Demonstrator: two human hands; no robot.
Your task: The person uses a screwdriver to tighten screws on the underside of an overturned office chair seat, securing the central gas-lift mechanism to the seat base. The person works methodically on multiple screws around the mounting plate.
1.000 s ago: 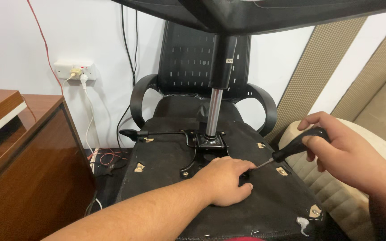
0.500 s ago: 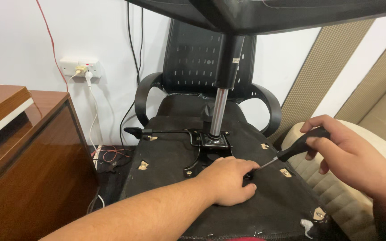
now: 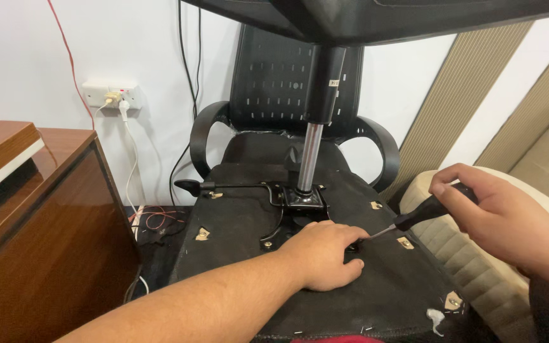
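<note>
An upturned office chair seat [image 3: 236, 235], black underside up, lies in front of me with its metal gas-lift post [image 3: 309, 159] and plate [image 3: 303, 197] standing up. My left hand [image 3: 325, 254] rests palm-down on the seat just in front of the plate, fingers curled over something I cannot see. My right hand [image 3: 503, 219] grips the black handle of a screwdriver [image 3: 414, 219], whose tip points at the spot under my left fingers. A black lever [image 3: 223, 186] sticks out to the left of the plate.
A second black chair [image 3: 287, 95] with curved armrests stands behind against the white wall. A brown wooden cabinet [image 3: 39, 222] is at the left, a wall socket [image 3: 112, 94] with cables above it. A beige cushioned sofa [image 3: 452, 254] lies at the right. A chair base overhangs at the top.
Both hands have stayed on the seat and the screwdriver. My head has shifted slightly, so the scene slid a little; the screwdriver tip stays at my left fingers.
</note>
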